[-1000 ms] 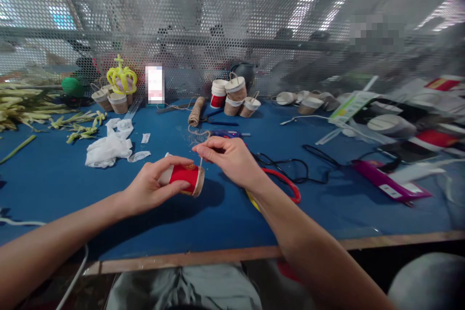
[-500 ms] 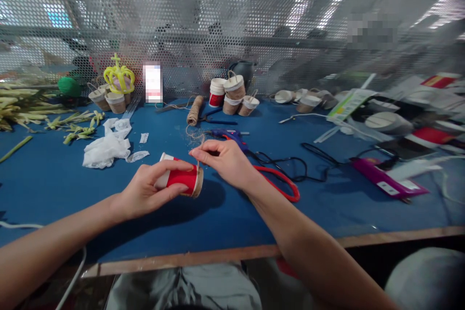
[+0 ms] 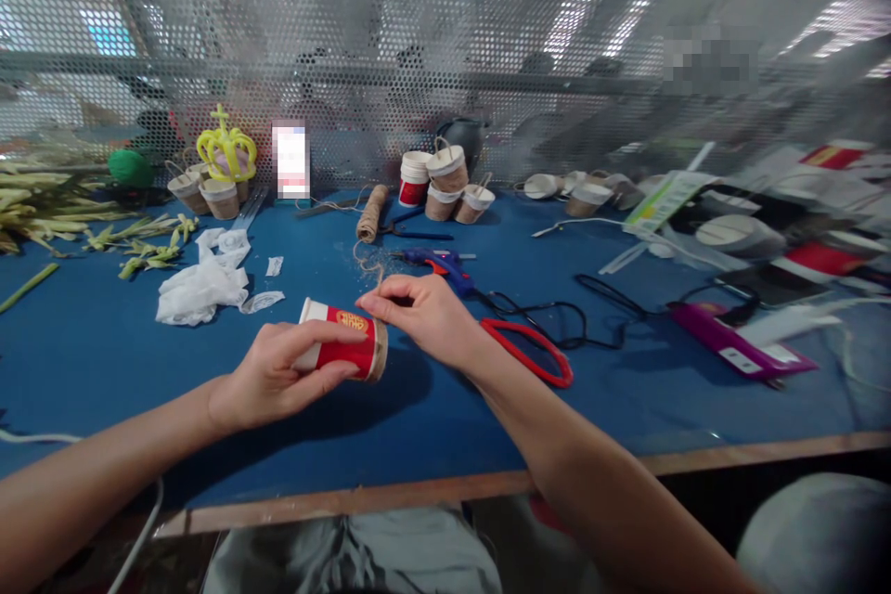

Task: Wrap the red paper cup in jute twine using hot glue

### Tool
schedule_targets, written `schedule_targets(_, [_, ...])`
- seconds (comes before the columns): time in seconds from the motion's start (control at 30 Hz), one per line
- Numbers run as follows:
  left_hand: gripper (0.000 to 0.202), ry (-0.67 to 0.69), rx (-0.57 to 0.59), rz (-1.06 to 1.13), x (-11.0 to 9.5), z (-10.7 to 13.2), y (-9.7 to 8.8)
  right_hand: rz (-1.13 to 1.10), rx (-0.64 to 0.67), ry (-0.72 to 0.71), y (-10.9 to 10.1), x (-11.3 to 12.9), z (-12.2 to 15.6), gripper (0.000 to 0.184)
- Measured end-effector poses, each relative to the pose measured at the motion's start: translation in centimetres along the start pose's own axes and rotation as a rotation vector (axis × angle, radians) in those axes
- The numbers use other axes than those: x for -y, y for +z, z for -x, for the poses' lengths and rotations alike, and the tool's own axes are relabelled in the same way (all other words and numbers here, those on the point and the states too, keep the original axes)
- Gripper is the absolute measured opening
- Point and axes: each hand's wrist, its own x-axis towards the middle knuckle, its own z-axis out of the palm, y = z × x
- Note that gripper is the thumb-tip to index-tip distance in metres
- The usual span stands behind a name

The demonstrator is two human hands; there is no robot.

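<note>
My left hand (image 3: 282, 369) grips a red and white paper cup (image 3: 358, 351) lying sideways above the blue table. Twine is wound around the cup's right-hand end. Just above that end, my right hand (image 3: 418, 311) pinches a strand of jute twine (image 3: 368, 264). The strand loops up from my fingertips toward the twine roll (image 3: 372, 212) farther back. Behind my right hand lies a blue glue gun (image 3: 445, 267) with an orange trigger.
Twine-wrapped cups (image 3: 445, 190) stand stacked at the back. Crumpled white tissue (image 3: 209, 283) lies on the left. A red ring-shaped handle (image 3: 535, 357), black cable and purple power strip (image 3: 742, 343) occupy the right. The table's wooden edge (image 3: 348, 497) runs in front.
The cup has turned in my left hand, so its yellow printed emblem now shows. My right hand's fingertips have shifted slightly left, still pinching the twine.
</note>
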Motion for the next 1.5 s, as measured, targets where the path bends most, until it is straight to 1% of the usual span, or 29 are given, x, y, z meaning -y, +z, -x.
schedule_targets(0.17, [0.018, 0.029, -0.012, 0.033, 0.0, 0.1, -0.1, -0.008, 0.023, 0.005, 0.1, -0.1, 0.0, 0.023])
schedule_targets(0.27, [0.019, -0.018, -0.005, 0.07, 0.0, 0.1, -0.1, 0.003, 0.043, 0.017, 0.2, -0.2, -0.1, 0.023])
schedule_targets(0.33, [0.019, -0.109, -0.018, 0.125, -0.1, -0.1, 0.0, 0.051, 0.044, 0.04, 0.2, -0.4, -0.2, 0.025])
schedule_targets(0.37, [0.019, -0.177, -0.034, 0.17, -0.1, -0.2, 0.0, 0.091, 0.035, 0.062, 0.2, -0.6, -0.3, 0.026])
schedule_targets(0.47, [0.02, -0.441, -0.122, 0.37, 0.1, -0.6, 0.2, 0.166, -0.023, 0.162, 0.1, -1.0, -0.6, 0.028])
schedule_targets(0.53, [0.024, -0.606, -0.178, 0.501, 0.5, -0.9, 0.4, 0.11, -0.066, 0.2, 0.1, -0.9, -0.6, 0.029])
schedule_targets(0.57, [0.027, -0.667, -0.193, 0.558, 0.8, -1.0, 0.5, 0.053, -0.067, 0.199, 0.0, -0.8, -0.6, 0.029])
schedule_targets(0.6, [0.029, -0.713, -0.208, 0.61, 1.1, -1.0, 0.7, -0.012, -0.048, 0.185, 0.0, -0.6, -0.5, 0.03])
schedule_targets(0.67, [0.03, -0.768, -0.238, 0.667, 1.5, -1.1, 0.8, -0.138, 0.053, 0.155, 0.1, -0.3, -0.2, 0.033])
schedule_targets(0.73, [0.029, -0.762, -0.248, 0.622, 1.7, -1.0, 0.8, -0.242, 0.153, 0.162, 0.4, -0.1, 0.0, 0.032])
schedule_targets(0.77, [0.028, -0.733, -0.241, 0.563, 1.6, -1.0, 0.8, -0.287, 0.171, 0.183, 0.5, -0.1, 0.1, 0.03])
schedule_targets(0.87, [0.024, -0.576, -0.181, 0.366, 1.5, -0.8, 0.7, -0.394, 0.149, 0.254, 0.8, -0.2, 0.1, 0.022])
schedule_targets(0.93, [0.026, -0.502, -0.163, 0.326, 1.6, -0.7, 0.5, -0.394, 0.131, 0.252, 0.7, -0.2, 0.0, 0.02])
schedule_targets(1.0, [0.034, -0.519, -0.183, 0.419, 1.8, -0.8, 0.4, -0.302, 0.116, 0.188, 0.5, -0.1, 0.0, 0.018])
schedule_targets(1.1, [0.045, -0.634, -0.241, 0.728, 2.3, -1.2, 0.1, -0.126, 0.12, 0.042, 0.0, 0.3, 0.2, 0.015])
schedule_targets(1.17, [0.043, -0.708, -0.228, 0.893, 2.4, -1.4, -0.1, -0.037, 0.159, -0.034, -0.2, 0.5, 0.3, 0.013])
schedule_targets(1.2, [0.041, -0.741, -0.209, 0.933, 2.4, -1.5, -0.1, -0.005, 0.187, -0.055, -0.3, 0.6, 0.4, 0.013])
schedule_targets(1.27, [0.036, -0.799, -0.177, 0.943, 2.4, -1.6, 0.0, 0.025, 0.244, -0.063, -0.4, 0.5, 0.3, 0.012])
schedule_targets(1.33, [0.033, -0.823, -0.178, 0.897, 2.3, -1.6, 0.2, -0.013, 0.278, -0.018, -0.5, 0.3, 0.3, 0.014])
schedule_targets(1.4, [0.032, -0.797, -0.178, 0.837, 2.1, -1.6, 0.3, -0.071, 0.287, 0.053, -0.6, 0.2, 0.2, 0.018])
schedule_targets(1.5, [0.034, -0.718, -0.148, 0.748, 2.1, -1.4, 0.5, -0.103, 0.245, 0.126, -0.5, 0.0, 0.2, 0.022])
